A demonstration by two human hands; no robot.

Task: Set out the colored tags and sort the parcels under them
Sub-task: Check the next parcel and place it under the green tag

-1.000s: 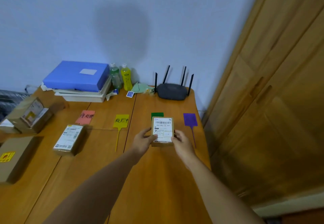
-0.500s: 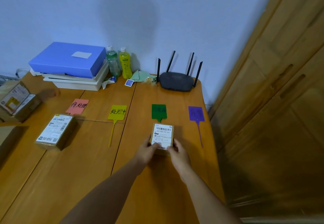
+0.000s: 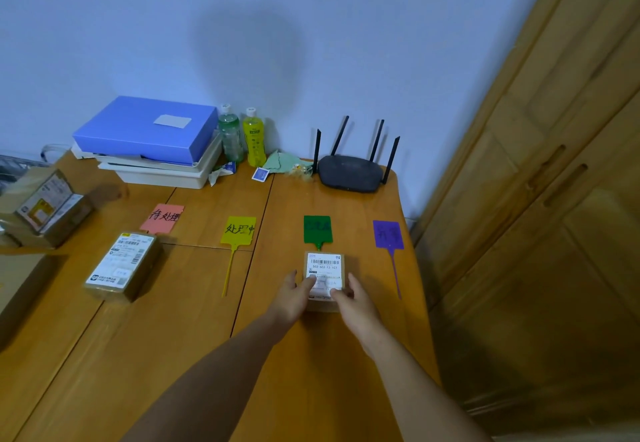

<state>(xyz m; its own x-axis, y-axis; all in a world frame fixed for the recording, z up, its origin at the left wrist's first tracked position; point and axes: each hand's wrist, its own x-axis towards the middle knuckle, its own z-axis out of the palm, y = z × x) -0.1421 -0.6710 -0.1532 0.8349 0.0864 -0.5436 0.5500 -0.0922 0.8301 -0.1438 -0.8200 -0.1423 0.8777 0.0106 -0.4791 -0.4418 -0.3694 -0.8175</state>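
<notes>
1 head-worn camera looks forward and down across the table point(image 3: 180, 337) from its near edge, facing the wall point(image 3: 311, 43) behind.

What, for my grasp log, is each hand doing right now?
Left hand: holds the small parcel at its left side, thumb on top.
Right hand: holds the same parcel at its right side, thumb on top.

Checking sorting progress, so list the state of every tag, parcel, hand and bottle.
Small parcel, label up, below green tag, held.
Left hand, grips small parcel.
Right hand, grips small parcel.
Pink tag, flat; labelled parcel lies below it.
Yellow tag, flat, no parcel below.
Purple tag, flat, no parcel below.
Yellow bottle, upright, capped.
Green bottle, upright, capped.
</notes>
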